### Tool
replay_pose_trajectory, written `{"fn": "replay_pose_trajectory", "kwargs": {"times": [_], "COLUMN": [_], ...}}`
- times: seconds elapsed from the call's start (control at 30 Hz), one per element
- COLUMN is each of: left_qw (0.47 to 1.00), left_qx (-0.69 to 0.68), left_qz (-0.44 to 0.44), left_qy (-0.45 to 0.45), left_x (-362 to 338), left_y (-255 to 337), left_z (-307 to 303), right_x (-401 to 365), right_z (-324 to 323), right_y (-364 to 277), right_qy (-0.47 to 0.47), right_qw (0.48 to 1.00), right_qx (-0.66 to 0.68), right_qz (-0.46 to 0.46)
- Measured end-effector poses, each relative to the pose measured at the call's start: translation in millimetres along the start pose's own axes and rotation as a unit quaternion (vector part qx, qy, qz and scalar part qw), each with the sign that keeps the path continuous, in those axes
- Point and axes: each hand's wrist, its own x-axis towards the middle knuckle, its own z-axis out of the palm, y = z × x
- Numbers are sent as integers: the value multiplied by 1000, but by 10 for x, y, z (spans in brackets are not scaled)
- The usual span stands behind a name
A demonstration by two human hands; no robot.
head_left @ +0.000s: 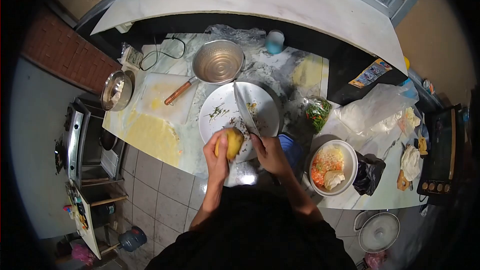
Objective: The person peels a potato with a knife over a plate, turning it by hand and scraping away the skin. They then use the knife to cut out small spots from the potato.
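Note:
My left hand (218,154) is wrapped round a yellow, rounded fruit or vegetable (233,143), whose exact kind I cannot tell. In my right hand (270,153) is a large kitchen knife (243,107), its long blade pointing away from me across the white plate (209,104). The yellow piece is over the plate's near side, just left of the knife's handle end. Green stems (217,112) and small dark scraps lie on the plate.
Beyond the plate stands a metal saucepan (218,62), its wooden handle over a white cutting board (155,91). At right are a bag of chillies (317,113), a bowl of chopped vegetables (352,169) and a black bag (368,174). A blue container (290,148) sits by my right hand.

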Motion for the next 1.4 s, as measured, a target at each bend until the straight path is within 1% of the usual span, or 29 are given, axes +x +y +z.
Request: {"fn": "replay_pose_trajectory", "kwargs": {"times": [0.03, 0.07, 0.1, 0.17, 0.2, 0.37, 0.43, 0.47, 0.5, 0.53, 0.57, 0.63, 0.67, 0.7, 0.77, 0.83, 0.9, 0.93, 1.0, 1.03, 1.07, 1.1, 1.13, 1.17, 1.23, 1.27, 1.3, 1.37, 1.4], "left_qw": [998, 998, 998, 997, 996, 989, 985, 985, 985, 983, 983, 986, 982, 982, 986, 986, 987, 987, 980, 980, 984, 984, 988, 988, 987, 990, 989, 987, 985], "left_qx": [-17, 4, 3, 79, 81, 144, 170, 169, 155, 140, 138, 164, 186, 185, 164, 166, 156, 156, 197, 197, 167, 137, 133, 131, 159, 142, 143, 155, 169], "left_qz": [-52, -60, -56, -2, -35, -12, 20, 20, 61, 103, 110, 12, 41, 46, 3, 19, -26, -27, -2, -2, 50, 96, 64, 68, 11, 8, 6, 23, 27], "left_qy": [17, 17, 8, 18, 0, -6, -20, -19, -44, -65, -55, -13, -10, -16, -15, -14, -18, -17, -24, -25, -42, -57, -46, -36, -18, -24, -25, -28, -34], "left_x": [13, 17, 42, -7, -25, -49, -57, -89, -110, -109, -52, -5, 9, 39, -18, -32, -55, -49, -39, -84, -107, -137, -116, -73, 9, 0, 9, -22, -37], "left_y": [27, 10, -23, -80, 23, -77, -3, 45, 109, 144, 138, 126, 59, 52, 28, -46, -72, -68, -27, 24, 95, 135, 98, 57, 19, 33, 32, 31, 50], "left_z": [-4, -23, -4, -7, 15, -46, -26, 2, 26, 32, 33, -25, -57, -43, -59, -78, -101, -103, -92, -57, 7, 31, 27, -1, -60, -34, -14, -6, 4], "right_x": [-29, 3, 26, 1, -2, 23, 13, -15, -43, 9, 29, 2, 7, 49, 27, 18, -9, -14, -18, -35, -18, 1, -56, -56, -37, 5, 16, 15, 18], "right_z": [-56, -104, -144, -141, -111, 12, -80, -45, 72, 115, 98, -58, -147, -175, -144, -89, -7, -13, -56, -33, 13, 6, -25, -40, -102, -98, -124, -147, -109], "right_y": [-202, -246, -273, -284, -291, -176, -152, 24, 338, 369, 391, -115, -237, -267, -306, -274, -176, -165, -172, -20, 267, 278, 258, 241, -151, -207, -240, -279, -237], "right_qy": [15, 22, 2, -18, -18, -6, -87, -88, -9, 66, 57, 0, -44, -38, -56, -71, -56, -56, -85, -83, -35, 9, -53, -61, -27, 20, 22, -40, -39], "right_qw": [999, 999, 998, 997, 997, 994, 995, 995, 1000, 994, 994, 1000, 999, 999, 997, 996, 996, 996, 995, 996, 999, 997, 998, 998, 999, 997, 997, 998, 997], "right_qx": [45, 42, 53, 66, 71, 81, -17, -17, -15, -13, -13, 28, 28, 25, 45, 55, 42, 42, 44, 44, 7, -28, -24, -25, 5, 53, 53, 53, 52], "right_qz": [10, 4, -14, -24, -23, -75, 35, 35, -25, -88, -97, -8, 5, 1, -24, -22, -61, -60, -1, -1, -38, -71, 13, 7, 37, -50, -48, 0, -30]}}
